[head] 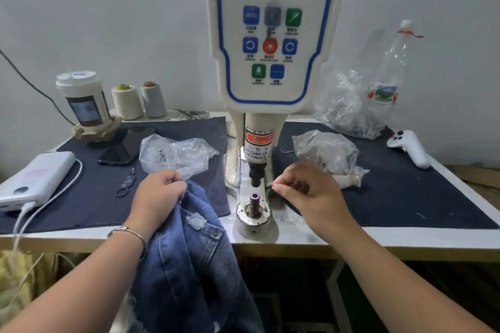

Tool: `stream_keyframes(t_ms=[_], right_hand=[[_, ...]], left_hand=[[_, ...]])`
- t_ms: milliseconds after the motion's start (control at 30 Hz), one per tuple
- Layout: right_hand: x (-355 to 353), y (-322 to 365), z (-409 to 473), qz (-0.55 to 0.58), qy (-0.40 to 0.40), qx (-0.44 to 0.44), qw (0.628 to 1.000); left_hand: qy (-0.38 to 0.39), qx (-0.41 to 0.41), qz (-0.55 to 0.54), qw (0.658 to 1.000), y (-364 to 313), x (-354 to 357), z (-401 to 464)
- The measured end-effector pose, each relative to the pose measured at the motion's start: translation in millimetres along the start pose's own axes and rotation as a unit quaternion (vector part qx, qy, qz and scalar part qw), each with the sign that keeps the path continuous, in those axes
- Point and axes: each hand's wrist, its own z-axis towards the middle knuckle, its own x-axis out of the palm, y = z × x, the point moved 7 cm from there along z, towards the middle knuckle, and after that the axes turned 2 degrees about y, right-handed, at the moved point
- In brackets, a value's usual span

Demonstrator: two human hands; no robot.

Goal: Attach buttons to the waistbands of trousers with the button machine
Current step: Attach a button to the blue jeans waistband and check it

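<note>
The white button machine (pixel 273 62) stands at the table's middle, its black upper punch (pixel 255 174) above the lower die post (pixel 255 199). Blue denim trousers (pixel 194 246) hang over the table's front edge, left of the die. My left hand (pixel 158 192) grips the top of the denim at the waistband. My right hand (pixel 305 189) hovers just right of the die with fingers curled; small dark pieces, probably buttons, show in its palm. A clear bag of small metal parts (pixel 176 154) lies left of the machine, and another bag (pixel 327 154) lies on the right.
A dark cloth (pixel 405 192) covers the table. On the left are a cup (pixel 84 100), two thread cones (pixel 138 101), a phone (pixel 124 149), a white power bank (pixel 35 178) with cable and some metal rings (pixel 125 185). On the right are a plastic bottle (pixel 389 73) and a white controller (pixel 410 147).
</note>
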Motion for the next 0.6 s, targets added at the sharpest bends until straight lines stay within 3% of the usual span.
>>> stream_keyframes(t_ms=[233,600], right_hand=[[24,15,-2,0.056,0.036,-0.012,0.998],[27,12,1,0.033,0.048,-0.002,0.998]], left_hand=[[0.001,0.0,-0.002,1.0,2,0,1],[0.001,-0.002,-0.002,1.0,0,0,0]])
